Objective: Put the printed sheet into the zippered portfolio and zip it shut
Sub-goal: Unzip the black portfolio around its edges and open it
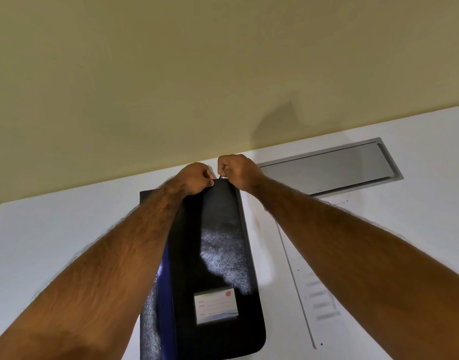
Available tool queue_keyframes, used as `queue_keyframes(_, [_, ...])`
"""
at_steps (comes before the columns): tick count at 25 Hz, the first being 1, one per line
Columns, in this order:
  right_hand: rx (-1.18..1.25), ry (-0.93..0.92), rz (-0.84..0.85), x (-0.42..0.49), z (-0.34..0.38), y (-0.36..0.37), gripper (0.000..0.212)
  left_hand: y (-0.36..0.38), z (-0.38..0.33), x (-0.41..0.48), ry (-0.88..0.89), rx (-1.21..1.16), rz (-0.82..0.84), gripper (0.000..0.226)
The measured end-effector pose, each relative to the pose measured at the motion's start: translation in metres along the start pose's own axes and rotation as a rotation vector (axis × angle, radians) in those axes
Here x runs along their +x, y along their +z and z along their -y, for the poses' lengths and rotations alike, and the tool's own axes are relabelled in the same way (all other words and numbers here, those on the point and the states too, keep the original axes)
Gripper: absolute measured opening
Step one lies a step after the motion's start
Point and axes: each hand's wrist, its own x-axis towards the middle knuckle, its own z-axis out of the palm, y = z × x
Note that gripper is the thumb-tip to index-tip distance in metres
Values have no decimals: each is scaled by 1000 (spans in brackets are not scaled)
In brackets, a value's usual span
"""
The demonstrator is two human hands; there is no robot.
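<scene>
A black zippered portfolio with a white name label lies lengthwise on the white table, its far end toward the wall. My left hand pinches the portfolio's far edge. Right beside it, my right hand pinches the small zipper pull at that same far end. The printed sheet lies flat on the table to the right of the portfolio, partly under my right forearm. A blue inner layer shows along the portfolio's left side.
A grey cable hatch is set into the table at the back right. A beige wall rises just behind the table's far edge. A dark flat panel corner sticks out from under the portfolio at its far left.
</scene>
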Motion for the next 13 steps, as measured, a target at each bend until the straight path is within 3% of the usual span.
queue_keyframes(3, [6,6,0,0,-1,0,26,0,-2,0,-8,23,-30,27])
queue_keyframes(8, [-37,64,-47,-13,-11,-2,28,-2,-1,1,-25,57,-34,7])
queue_keyframes(13, [-188,95,-112,-41,-14,1,22,-2,-3,1,-41,74,-31,7])
